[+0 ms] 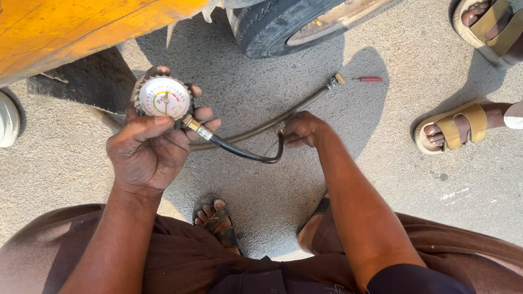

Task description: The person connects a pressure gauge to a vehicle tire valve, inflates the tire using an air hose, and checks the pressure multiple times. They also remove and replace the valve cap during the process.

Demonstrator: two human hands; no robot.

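Note:
My left hand (150,147) grips a round pressure gauge (163,98) with a white dial and coloured arc, held face up. A short black hose (248,155) runs from the gauge's brass fitting in a curve to my right hand (302,129), which is closed on the hose's far end where it meets a longer brown air hose (261,126). That brown hose lies on the concrete and ends in a brass chuck (335,81) near the tyre.
A black tyre (272,24) and a yellow vehicle body (81,30) stand at the top. A small red-handled tool (369,79) lies on the concrete. Another person's sandalled feet (457,128) are at right. My own sandalled foot (218,220) is below.

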